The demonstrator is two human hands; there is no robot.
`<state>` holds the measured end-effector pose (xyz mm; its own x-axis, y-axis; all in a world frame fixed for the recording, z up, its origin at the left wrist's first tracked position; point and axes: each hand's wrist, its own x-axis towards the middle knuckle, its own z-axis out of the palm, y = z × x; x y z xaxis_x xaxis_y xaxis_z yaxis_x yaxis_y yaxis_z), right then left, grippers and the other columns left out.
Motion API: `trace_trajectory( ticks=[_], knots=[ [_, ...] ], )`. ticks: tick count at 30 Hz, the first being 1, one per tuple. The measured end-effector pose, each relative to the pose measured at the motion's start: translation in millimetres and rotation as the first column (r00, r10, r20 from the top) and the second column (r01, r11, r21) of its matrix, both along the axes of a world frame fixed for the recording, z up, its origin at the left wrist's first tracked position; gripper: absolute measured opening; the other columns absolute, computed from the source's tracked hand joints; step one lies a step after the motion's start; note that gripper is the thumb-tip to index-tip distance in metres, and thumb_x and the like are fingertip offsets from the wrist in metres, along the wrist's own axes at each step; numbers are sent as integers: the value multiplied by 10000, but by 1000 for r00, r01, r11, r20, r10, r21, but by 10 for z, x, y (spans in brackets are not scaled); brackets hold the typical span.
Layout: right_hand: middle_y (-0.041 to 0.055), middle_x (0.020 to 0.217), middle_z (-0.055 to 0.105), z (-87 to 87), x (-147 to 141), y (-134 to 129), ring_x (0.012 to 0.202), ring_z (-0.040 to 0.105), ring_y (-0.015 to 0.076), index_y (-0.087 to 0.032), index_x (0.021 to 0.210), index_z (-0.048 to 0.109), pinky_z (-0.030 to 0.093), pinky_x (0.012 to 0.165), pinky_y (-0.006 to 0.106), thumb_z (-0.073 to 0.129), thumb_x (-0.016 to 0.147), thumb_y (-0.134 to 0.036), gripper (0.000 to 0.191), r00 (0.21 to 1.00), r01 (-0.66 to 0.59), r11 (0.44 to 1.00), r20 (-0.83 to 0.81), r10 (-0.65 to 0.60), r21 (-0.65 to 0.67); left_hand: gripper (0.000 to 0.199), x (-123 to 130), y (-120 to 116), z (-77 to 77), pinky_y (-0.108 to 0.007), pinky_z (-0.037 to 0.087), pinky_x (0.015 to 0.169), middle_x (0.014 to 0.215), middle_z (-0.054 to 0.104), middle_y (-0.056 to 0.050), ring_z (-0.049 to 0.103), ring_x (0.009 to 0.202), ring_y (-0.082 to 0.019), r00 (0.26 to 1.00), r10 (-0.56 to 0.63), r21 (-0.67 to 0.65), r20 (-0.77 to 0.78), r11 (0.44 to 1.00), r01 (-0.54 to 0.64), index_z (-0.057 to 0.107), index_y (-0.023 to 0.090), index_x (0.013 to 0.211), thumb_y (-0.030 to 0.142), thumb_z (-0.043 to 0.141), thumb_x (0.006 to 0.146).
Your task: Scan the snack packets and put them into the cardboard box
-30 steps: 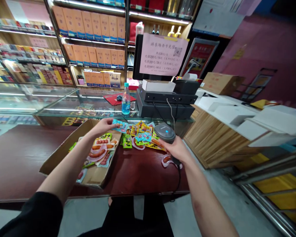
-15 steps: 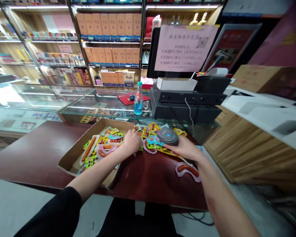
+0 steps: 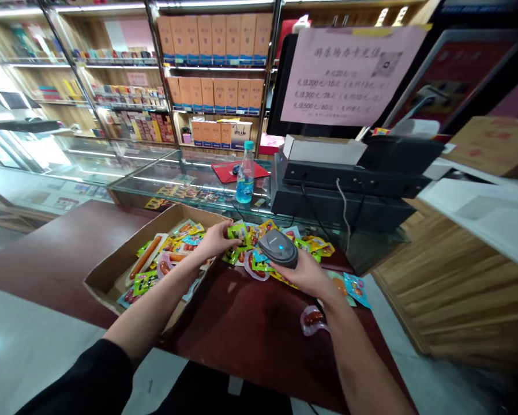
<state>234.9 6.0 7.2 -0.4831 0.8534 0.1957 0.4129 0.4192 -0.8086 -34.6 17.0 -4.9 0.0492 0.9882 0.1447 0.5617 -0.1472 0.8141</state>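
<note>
My left hand (image 3: 214, 241) pinches a green snack packet (image 3: 238, 231) at the right rim of the cardboard box (image 3: 95, 286). My right hand (image 3: 304, 271) is wrapped round a dark grey barcode scanner (image 3: 278, 249) with a small blue light, its head pointing toward that packet. In the box lie several sausages and small packets, among them a long sausage (image 3: 145, 257) on a pale tray. Beneath and behind the scanner, more colourful packets (image 3: 317, 246) are heaped on the dark red table. A curved sausage in clear plastic (image 3: 313, 320) lies beside my right forearm, partly hidden by it.
A blue-capped bottle (image 3: 244, 176) and a red mat (image 3: 222, 172) are on the glass counter (image 3: 155, 173). Behind the heap stand black till equipment (image 3: 341, 196) and a screen covered by a pink paper sign (image 3: 349, 78). A wooden cabinet (image 3: 466, 276) borders the table at right.
My left hand has shifted slightly left, and the green packet in its fingers now shows plainly. The scanner has turned and come closer to it. The camera view has swung a little.
</note>
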Motion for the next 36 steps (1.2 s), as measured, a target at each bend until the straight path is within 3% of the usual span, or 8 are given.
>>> trace_trajectory(
  ticks=[2,4,6,9,13,19,28,36],
  knots=[
    [48,760,732,-37,-36,-38,727,693,239,-178,1018,685,565,715,359,672,796,-376,297,1000,-10,998,-29,8,-62,507,-72,40,20,-307,527,726,821,710,-34,674,748,-187,971,-1,-18,237,1000,6,595,146,1104,386,730,678],
    [37,713,719,-59,-101,-95,716,687,234,-179,1013,690,565,704,352,679,789,-378,301,997,-35,997,-77,29,-76,609,-103,55,28,-272,516,672,764,705,-15,667,693,-166,953,24,-7,301,1000,-23,565,143,1196,366,752,660],
    [55,853,740,-65,-171,-150,858,686,250,-178,1070,681,554,796,367,706,762,-373,365,988,-67,996,-141,59,-51,677,-79,40,31,-247,496,623,697,691,9,651,629,-148,958,61,6,279,998,-66,541,156,1250,347,773,644],
    [68,1007,733,-76,-220,-181,942,671,249,-174,1093,674,534,864,375,713,754,-371,394,979,-102,994,-182,92,-43,510,32,-19,35,-233,483,608,740,710,-17,656,635,-148,965,31,-7,262,1000,-30,630,152,1088,360,774,646],
    [63,980,738,-165,-147,-104,913,676,242,-178,1070,679,539,838,365,697,773,-367,352,990,-89,995,-114,84,-40,319,150,-88,26,-222,460,589,716,710,-23,648,625,-150,976,-36,-64,216,997,51,683,144,840,424,724,691],
    [81,1023,731,-328,-68,-4,922,678,253,-167,1069,669,535,839,371,698,763,-353,359,999,-21,999,-36,22,30,330,120,-91,-11,-194,375,522,604,654,8,587,553,-123,995,25,-47,96,999,-20,651,143,744,457,723,674],
    [72,1026,730,-262,-103,-51,926,677,241,-173,1071,666,527,861,361,690,774,-337,340,996,-72,996,-44,74,46,199,102,-108,36,-183,311,492,513,555,37,503,521,-98,999,47,-15,-2,999,-47,572,137,583,296,651,673],
    [57,1049,724,-258,-110,-58,963,666,246,-186,1119,662,521,889,374,701,782,-358,380,991,-107,994,-86,106,-2,330,94,-62,-24,-214,437,566,640,679,-9,619,596,-146,993,-47,-72,106,996,55,706,146,824,454,680,709]
  ],
)
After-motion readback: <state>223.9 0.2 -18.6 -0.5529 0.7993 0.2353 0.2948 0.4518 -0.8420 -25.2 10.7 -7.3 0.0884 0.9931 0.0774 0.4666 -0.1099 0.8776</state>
